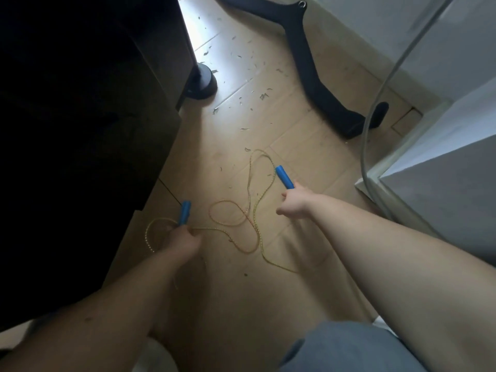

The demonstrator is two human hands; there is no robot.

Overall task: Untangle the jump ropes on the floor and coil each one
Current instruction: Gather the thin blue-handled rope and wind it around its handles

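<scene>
A thin yellow-orange jump rope [249, 210] lies in crossing loops on the tan floor between my hands. My left hand [185, 241] grips one blue handle [184, 212], which points up and away, with a rope loop [150, 237] curving to its left. My right hand [294, 202] grips the other blue handle [284, 176], angled up-left. A strand of rope runs from the tangle back under my right forearm. Only one rope is visible.
Dark furniture [80, 130] fills the left side, with a round black base [204, 79] beside it. A black curved bar [308, 68] lies on the floor at the back. White cabinets [442, 157] and a clear hose [375, 108] stand on the right. Small debris litters the floor.
</scene>
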